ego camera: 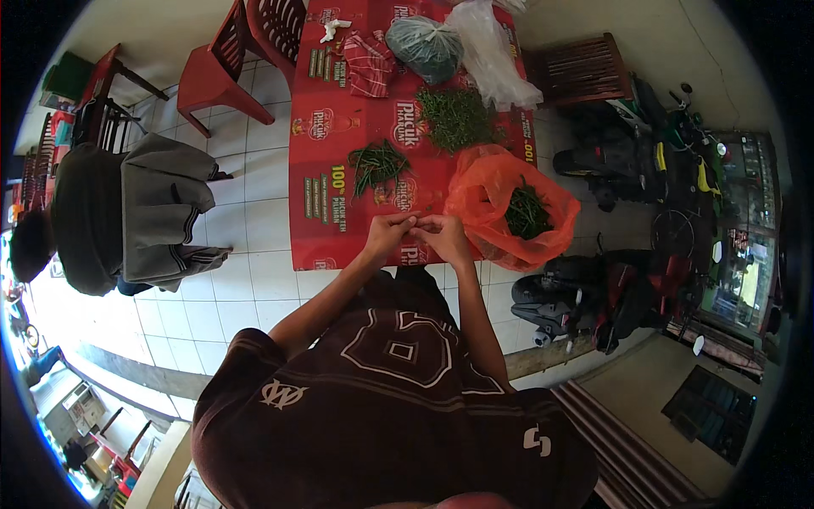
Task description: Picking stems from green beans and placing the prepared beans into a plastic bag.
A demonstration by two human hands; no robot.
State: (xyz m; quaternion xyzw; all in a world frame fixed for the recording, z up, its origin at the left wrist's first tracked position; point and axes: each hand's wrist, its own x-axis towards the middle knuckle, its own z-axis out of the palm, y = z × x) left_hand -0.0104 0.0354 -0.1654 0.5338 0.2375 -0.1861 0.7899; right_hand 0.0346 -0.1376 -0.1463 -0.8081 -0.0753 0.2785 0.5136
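Observation:
My left hand (386,238) and my right hand (449,238) meet fingertip to fingertip over the near part of the table, thumbs and forefingers pinched. Whatever may lie between the fingertips is too small to make out. Just beyond my left hand lies a loose pile of long, thin green pods (378,167), chillies or beans. Beside my right hand an orange plastic bag (474,219) gapes upward, with more green pods (529,213) inside. Farther off spreads a wider heap of finer green pieces (455,119).
On the red printed tablecloth (318,216) are a tied, filled plastic bag (425,49), a clear plastic bag (493,60), a red checked cloth (369,63) and crumpled white tissue (335,29). Red plastic chairs (222,70) and a person (89,216) are left; motorcycles (604,296) stand right.

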